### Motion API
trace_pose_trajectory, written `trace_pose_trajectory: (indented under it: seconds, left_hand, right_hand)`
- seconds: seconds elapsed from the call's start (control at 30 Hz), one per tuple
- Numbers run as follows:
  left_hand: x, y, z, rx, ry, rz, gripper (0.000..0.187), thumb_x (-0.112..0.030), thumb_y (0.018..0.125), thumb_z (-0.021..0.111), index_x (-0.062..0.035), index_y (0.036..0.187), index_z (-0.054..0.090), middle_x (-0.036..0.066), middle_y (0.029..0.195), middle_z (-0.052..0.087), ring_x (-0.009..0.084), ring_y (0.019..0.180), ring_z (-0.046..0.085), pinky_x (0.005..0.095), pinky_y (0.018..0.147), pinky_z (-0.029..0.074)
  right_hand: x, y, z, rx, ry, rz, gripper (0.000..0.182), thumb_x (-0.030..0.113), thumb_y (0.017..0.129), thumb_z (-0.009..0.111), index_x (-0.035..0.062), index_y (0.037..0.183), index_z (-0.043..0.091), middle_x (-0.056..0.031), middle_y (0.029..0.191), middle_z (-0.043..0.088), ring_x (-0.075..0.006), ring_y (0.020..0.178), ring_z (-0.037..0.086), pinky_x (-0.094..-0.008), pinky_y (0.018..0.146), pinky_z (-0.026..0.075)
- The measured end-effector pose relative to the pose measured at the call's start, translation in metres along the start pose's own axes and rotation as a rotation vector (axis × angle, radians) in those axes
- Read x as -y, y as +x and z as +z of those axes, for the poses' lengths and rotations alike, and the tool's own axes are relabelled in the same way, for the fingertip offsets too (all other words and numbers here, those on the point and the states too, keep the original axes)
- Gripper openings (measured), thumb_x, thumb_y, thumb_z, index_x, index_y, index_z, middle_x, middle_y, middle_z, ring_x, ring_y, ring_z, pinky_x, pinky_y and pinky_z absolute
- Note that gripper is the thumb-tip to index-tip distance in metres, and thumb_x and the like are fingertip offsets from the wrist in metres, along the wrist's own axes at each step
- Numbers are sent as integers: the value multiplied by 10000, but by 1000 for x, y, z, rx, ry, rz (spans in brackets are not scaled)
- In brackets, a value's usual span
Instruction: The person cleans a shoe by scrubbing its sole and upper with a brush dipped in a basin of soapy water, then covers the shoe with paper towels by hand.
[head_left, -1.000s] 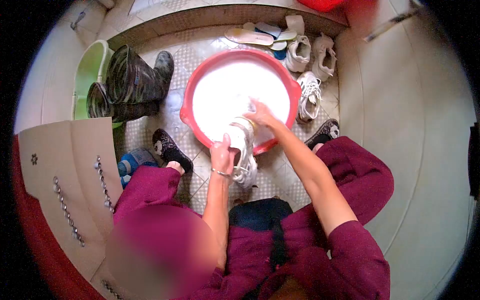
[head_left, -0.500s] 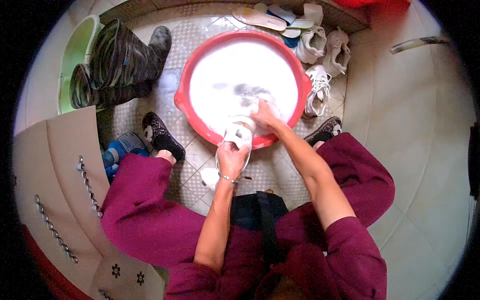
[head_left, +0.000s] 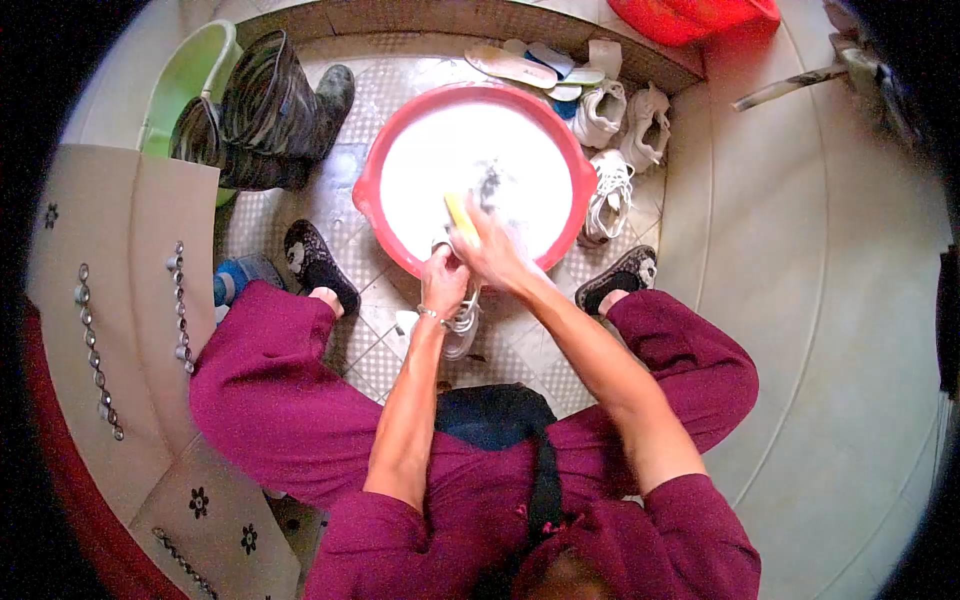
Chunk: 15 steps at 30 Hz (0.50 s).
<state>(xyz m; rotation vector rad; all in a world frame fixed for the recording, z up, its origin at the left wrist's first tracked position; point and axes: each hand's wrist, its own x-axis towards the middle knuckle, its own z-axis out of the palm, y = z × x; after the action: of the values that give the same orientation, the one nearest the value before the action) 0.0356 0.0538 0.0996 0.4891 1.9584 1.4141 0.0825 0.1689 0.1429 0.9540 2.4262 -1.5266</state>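
Observation:
A red plastic basin (head_left: 366,190) full of white suds stands on the floor between my feet. At its near rim my left hand (head_left: 443,280) is closed around a white lace-up shoe (head_left: 462,326), whose laced part hangs outside the basin. My right hand (head_left: 488,250) grips a yellow oblong scrubber (head_left: 460,214) right beside the left hand, over the suds at the shoe's upper end. Fingers and foam hide that end of the shoe. A dark patch (head_left: 490,182) shows in the foam beyond the right hand.
Several white shoes (head_left: 598,115) stand right of the basin, with insoles (head_left: 510,67) behind them. Dark rubber boots (head_left: 265,110) lean by a green tub (head_left: 190,75) at the left. A blue bottle (head_left: 240,278) lies near my left foot. A red container (head_left: 690,18) sits at the back right.
My right hand has come up out of the suds with the yellow scrubber and moved in beside my left hand. The shoe has turned, its laced part now toward me. The view has shifted.

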Motion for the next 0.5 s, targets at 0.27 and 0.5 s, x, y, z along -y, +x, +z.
trace_pose_trajectory:
  seconds: [0.27, 0.5]
  left_hand:
    - [59, 14, -1, 67, -36, 1, 169, 15, 708, 563, -11, 873, 589, 5, 773, 588, 89, 717, 529, 248, 636, 446]
    - [31, 27, -10, -70, -86, -50, 182, -2, 769, 488, 1, 933, 568, 86, 800, 622, 138, 741, 570, 274, 682, 463]
  right_hand:
    - [-32, -47, 32, -95, -189, -162, 582, 412, 829, 426, 152, 1332, 290, -239, 1230, 404, -375, 1035, 460, -449, 872, 389]
    - [-13, 14, 30, -67, -27, -141, 527, 360, 847, 418, 119, 1308, 340, -249, 1096, 513, -330, 913, 540, -397, 801, 422]
